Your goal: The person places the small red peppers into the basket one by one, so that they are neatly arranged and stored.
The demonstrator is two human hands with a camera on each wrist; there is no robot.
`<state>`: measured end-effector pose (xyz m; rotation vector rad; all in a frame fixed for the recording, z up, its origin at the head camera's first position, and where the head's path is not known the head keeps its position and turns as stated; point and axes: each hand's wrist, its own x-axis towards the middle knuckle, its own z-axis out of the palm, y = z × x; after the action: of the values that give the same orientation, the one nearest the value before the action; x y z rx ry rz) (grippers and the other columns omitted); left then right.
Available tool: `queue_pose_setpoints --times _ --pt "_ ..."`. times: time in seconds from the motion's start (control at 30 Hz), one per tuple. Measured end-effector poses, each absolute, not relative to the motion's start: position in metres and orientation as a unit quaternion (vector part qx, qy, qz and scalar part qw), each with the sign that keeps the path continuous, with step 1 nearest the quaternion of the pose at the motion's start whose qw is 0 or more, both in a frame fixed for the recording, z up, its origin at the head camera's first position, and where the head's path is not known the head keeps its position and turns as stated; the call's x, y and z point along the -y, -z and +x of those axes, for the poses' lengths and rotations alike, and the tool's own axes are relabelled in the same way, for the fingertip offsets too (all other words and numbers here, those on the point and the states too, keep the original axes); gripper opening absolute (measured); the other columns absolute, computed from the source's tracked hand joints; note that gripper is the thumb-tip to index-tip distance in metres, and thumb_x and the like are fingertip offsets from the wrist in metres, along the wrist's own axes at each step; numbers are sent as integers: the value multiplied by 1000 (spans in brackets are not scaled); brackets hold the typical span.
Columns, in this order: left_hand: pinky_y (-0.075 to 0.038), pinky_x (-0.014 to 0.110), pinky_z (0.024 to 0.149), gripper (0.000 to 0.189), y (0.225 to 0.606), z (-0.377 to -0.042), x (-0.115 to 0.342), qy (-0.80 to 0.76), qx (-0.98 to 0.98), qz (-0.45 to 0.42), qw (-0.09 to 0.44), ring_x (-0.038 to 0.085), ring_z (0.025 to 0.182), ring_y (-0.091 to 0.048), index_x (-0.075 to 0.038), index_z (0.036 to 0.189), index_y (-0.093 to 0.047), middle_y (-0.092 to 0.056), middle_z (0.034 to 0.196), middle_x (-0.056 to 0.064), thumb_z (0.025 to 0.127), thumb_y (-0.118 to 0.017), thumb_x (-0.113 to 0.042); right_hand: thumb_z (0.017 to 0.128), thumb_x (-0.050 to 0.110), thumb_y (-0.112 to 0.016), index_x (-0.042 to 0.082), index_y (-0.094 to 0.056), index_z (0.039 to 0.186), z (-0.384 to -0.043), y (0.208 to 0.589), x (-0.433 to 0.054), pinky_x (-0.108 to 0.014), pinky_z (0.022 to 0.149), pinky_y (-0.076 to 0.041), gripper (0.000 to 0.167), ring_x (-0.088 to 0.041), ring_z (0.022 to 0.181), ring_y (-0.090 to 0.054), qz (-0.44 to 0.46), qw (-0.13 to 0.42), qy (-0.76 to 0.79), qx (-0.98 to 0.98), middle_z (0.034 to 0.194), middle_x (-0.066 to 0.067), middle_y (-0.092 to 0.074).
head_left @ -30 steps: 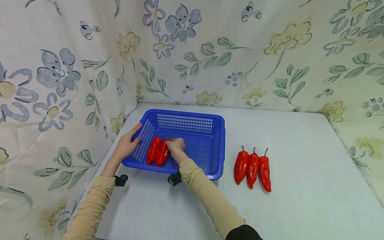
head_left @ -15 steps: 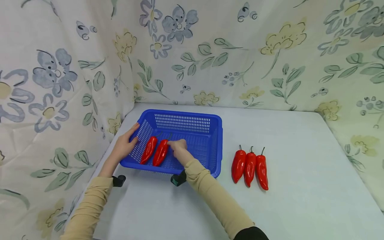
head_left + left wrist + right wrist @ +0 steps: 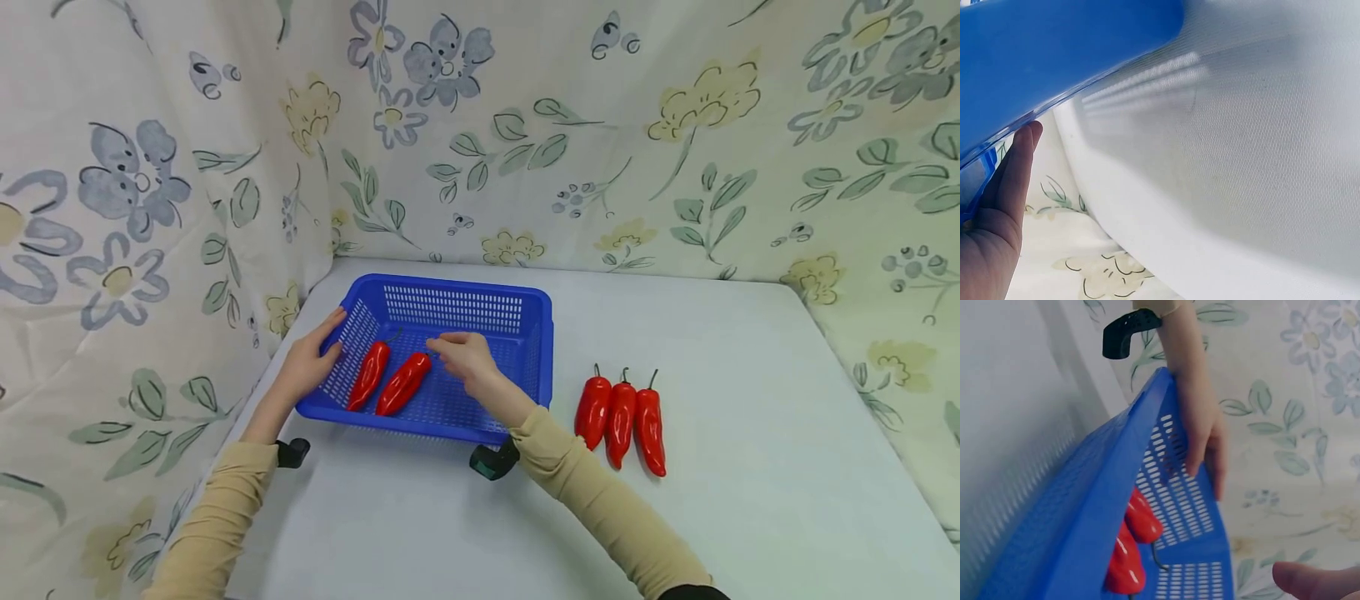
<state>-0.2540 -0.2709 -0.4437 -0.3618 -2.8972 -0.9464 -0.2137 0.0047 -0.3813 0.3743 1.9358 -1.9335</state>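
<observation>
A blue plastic basket (image 3: 468, 292) stands on the white table, with two red chili peppers inside at its left. One pepper (image 3: 369, 375) lies by the left wall; the other pepper (image 3: 404, 384) slants beside it, stem end toward my right hand. My left hand (image 3: 303, 364) holds the basket's left rim, thumb on the inner side; in the left wrist view its fingers (image 3: 1013, 169) meet the edge. My right hand (image 3: 472, 362) hovers over the basket's middle, fingertips close above the slanted pepper's stem. The right wrist view shows its thumb (image 3: 1310, 581) apart from both peppers.
Right of the basket, three more red peppers (image 3: 621, 422) lie side by side on the table (image 3: 750, 400). Flowered cloth (image 3: 525, 125) hangs behind and at the sides. Black wrist mounts (image 3: 495, 460) sit under the forearms, the right one near the basket's front rim.
My right hand has drawn back to the right from the peppers. The two peppers have spread apart, and the right one now slants more. The left hand keeps its place at the rim.
</observation>
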Motion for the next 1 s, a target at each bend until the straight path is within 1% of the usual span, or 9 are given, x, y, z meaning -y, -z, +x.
queue_pose_setpoints --times 0.17,0.3,0.43,0.53,0.63,0.8,1.0 --pt "-28 59 110 54 443 -254 271 308 943 -119 39 41 139 -30 -9 148 -33 -27 156 10 96 -46 -6 90 23 -64 3 -54 131 -204 373 -25 -39 106 -44 47 -29 124 -54 91 183 681 -703 132 -14 -58" --pt "-28 60 110 54 442 -254 271 306 943 -120 39 41 139 -31 -9 148 -33 -28 156 11 96 -46 -6 91 24 -62 6 -54 132 -195 370 -44 -40 107 -43 45 -28 125 -54 55 169 667 -723 133 -11 -58" --pt "-28 59 110 54 442 -254 271 303 945 -120 37 41 139 -31 -9 148 -33 -28 155 11 95 -46 -6 92 26 -61 9 -55 132 -186 368 -63 -44 107 -43 44 -25 125 -54 30 134 644 -753 133 -9 -59" --pt "-29 60 110 54 441 -254 271 301 945 -120 39 42 138 -33 -10 147 -34 -29 155 10 95 -47 -6 92 25 -60 9 -53 134 -180 366 -78 -46 108 -41 45 -26 126 -52 20 113 635 -764 135 -9 -57" --pt "-29 61 109 55 440 -254 271 301 945 -123 37 43 137 -33 -10 148 -33 -29 155 10 95 -46 -6 93 26 -59 10 -49 137 -174 363 -94 -49 109 -38 48 -27 130 -49 15 103 631 -769 138 -10 -54" --pt "-29 60 109 55 441 -254 271 304 943 -127 38 43 138 -32 -9 148 -33 -28 155 11 95 -47 -5 94 32 -57 13 -43 142 -164 358 -126 -52 112 -33 53 -26 135 -43 30 98 616 -781 143 -6 -49" --pt "-29 61 109 54 442 -253 272 309 941 -129 40 43 137 -32 -8 147 -33 -29 155 12 95 -47 -5 94 39 -54 13 -39 144 -153 357 -167 -52 110 -36 59 -29 134 -43 43 72 585 -807 145 -8 -47"
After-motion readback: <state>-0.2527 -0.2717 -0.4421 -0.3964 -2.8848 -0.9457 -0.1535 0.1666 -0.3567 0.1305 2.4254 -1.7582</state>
